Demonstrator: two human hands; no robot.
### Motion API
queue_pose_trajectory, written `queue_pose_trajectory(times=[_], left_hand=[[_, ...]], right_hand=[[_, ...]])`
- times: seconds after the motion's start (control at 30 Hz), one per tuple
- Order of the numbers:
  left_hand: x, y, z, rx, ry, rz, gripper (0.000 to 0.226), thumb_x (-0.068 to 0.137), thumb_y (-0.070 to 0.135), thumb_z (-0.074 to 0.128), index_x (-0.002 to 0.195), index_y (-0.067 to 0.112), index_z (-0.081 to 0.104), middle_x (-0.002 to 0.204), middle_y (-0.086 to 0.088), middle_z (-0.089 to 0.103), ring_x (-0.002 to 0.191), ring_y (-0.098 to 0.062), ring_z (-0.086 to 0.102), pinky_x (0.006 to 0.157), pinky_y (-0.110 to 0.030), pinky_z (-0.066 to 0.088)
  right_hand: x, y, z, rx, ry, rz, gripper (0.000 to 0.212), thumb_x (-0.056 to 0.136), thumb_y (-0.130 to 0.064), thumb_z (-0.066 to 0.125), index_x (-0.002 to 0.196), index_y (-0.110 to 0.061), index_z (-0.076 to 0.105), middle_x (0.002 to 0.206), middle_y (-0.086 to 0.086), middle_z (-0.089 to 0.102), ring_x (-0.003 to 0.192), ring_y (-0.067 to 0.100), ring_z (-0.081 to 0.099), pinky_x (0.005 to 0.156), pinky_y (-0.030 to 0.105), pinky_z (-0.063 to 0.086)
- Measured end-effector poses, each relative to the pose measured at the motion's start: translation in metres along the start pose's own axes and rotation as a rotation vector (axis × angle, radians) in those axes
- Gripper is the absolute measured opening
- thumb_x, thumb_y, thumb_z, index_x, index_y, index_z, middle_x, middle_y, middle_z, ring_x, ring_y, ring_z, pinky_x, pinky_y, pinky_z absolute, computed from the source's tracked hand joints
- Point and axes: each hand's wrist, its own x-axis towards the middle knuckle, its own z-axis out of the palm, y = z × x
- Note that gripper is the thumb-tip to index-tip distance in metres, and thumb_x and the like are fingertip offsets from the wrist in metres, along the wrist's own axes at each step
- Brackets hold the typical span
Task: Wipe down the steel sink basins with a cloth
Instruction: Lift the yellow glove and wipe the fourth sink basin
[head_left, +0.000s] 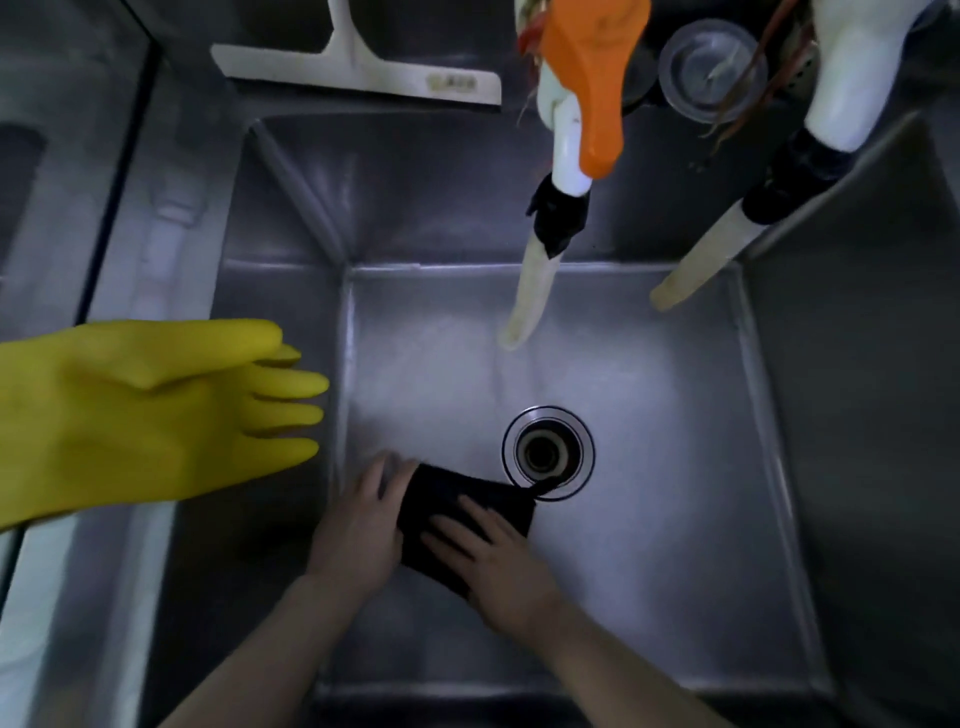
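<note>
Cloth (441, 499) (black) beneath right hand (498, 566), left hand (358, 525) touching its edge

Black cloth (457, 514) is seen on the steel sink basin (649, 467) floor beside the drain (548, 452); a white squeegee (358, 73) is laid on the far rim.

The square grey steel sink basin (649, 415) has a brushed, faintly streaked finish with a dull sheen, and the round metal drain ring (586, 441) in its floor is brighter and glossier. The folded black cloth (441, 514) looks soft and matt, while the big yellow rubber glove (130, 410) is smooth with a satin shine. The white plastic squeegee (358, 67) and the orange plastic tap lever (592, 67) look smooth and hard.
</note>
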Motion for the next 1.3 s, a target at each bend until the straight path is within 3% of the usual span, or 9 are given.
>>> queue_pose_trajectory(times=[0.07,0.17,0.27,0.5,0.7,0.87,0.97,1.1,1.3], left_hand=[[0.002,0.003,0.003,-0.019,-0.008,0.034,0.074,0.081,0.012,0.053,0.147,0.025,0.024,0.152,-0.004,0.023,0.128,-0.031,0.044,0.100,-0.040,0.046],[0.006,0.005,0.005,-0.036,0.002,0.030,0.075,0.079,0.015,0.056,0.146,0.027,0.025,0.152,-0.002,0.023,0.132,-0.028,0.041,0.097,-0.041,0.048],[0.009,0.002,0.005,-0.045,0.064,0.011,0.075,0.079,0.016,0.060,0.146,0.024,0.028,0.150,-0.006,0.028,0.131,-0.030,0.041,0.102,-0.039,0.044],[0.003,-0.019,-0.005,-0.058,0.167,-0.066,0.079,0.078,0.007,0.061,0.148,0.013,0.025,0.151,-0.015,0.027,0.137,-0.035,0.033,0.112,-0.042,0.036],[-0.013,-0.011,0.004,-0.065,0.063,-0.040,0.074,0.079,0.005,0.056,0.146,0.021,0.028,0.148,-0.014,0.029,0.128,-0.038,0.041,0.103,-0.043,0.043],[-0.021,0.012,0.025,-0.054,-0.119,0.093,0.070,0.084,0.016,0.054,0.147,0.026,0.026,0.151,-0.005,0.026,0.133,-0.030,0.035,0.100,-0.046,0.046],[-0.023,0.027,0.040,0.018,-0.187,0.138,0.069,0.087,0.024,0.055,0.148,0.025,0.023,0.152,-0.004,0.022,0.133,-0.029,0.029,0.097,-0.044,0.048],[-0.019,0.042,0.045,-0.031,-0.104,0.187,0.063,0.084,0.019,0.058,0.142,0.020,0.034,0.146,-0.003,0.033,0.127,-0.028,0.037,0.094,-0.045,0.049],[-0.012,0.063,0.045,0.024,-0.167,0.196,0.057,0.081,0.009,0.056,0.135,0.018,0.041,0.133,-0.008,0.039,0.117,-0.031,0.041,0.091,-0.047,0.049]], right_hand=[[0.001,0.020,-0.008,0.026,0.040,0.119,0.073,0.073,-0.033,0.072,0.141,-0.032,0.047,0.148,-0.008,0.045,0.139,0.030,0.038,0.110,0.045,0.036],[0.028,0.065,-0.028,0.105,0.118,0.308,0.077,0.089,-0.025,0.055,0.154,-0.029,0.013,0.162,-0.005,0.010,0.149,0.031,0.000,0.118,0.048,0.006],[0.067,0.093,-0.054,0.118,0.160,0.372,0.073,0.094,-0.027,0.050,0.154,-0.029,0.007,0.162,-0.005,0.005,0.148,0.032,-0.005,0.118,0.049,0.004],[0.105,0.038,-0.044,0.041,0.173,0.169,0.065,0.095,-0.025,0.049,0.152,-0.029,0.019,0.160,-0.003,0.015,0.148,0.033,0.002,0.117,0.051,0.010],[0.012,-0.008,0.023,0.055,0.034,-0.124,0.063,0.093,-0.022,0.051,0.151,-0.029,0.026,0.160,-0.002,0.022,0.149,0.034,0.003,0.118,0.051,0.004],[-0.052,0.013,0.035,0.084,-0.121,-0.143,0.071,0.089,-0.016,0.051,0.152,-0.031,0.022,0.161,-0.006,0.016,0.149,0.029,-0.005,0.119,0.047,0.000],[-0.059,0.023,0.023,0.107,-0.100,-0.139,0.068,0.086,-0.009,0.053,0.149,-0.026,0.033,0.159,-0.004,0.023,0.149,0.028,0.004,0.119,0.045,0.009],[-0.057,0.024,0.012,0.179,0.104,0.025,0.053,0.079,-0.010,0.062,0.132,-0.013,0.056,0.143,0.011,0.047,0.130,0.034,0.045,0.104,0.046,0.041],[-0.058,0.030,0.012,0.175,0.062,0.404,0.069,0.081,-0.044,0.066,0.140,-0.021,0.039,0.134,0.005,0.045,0.120,0.027,0.042,0.094,0.038,0.039]])
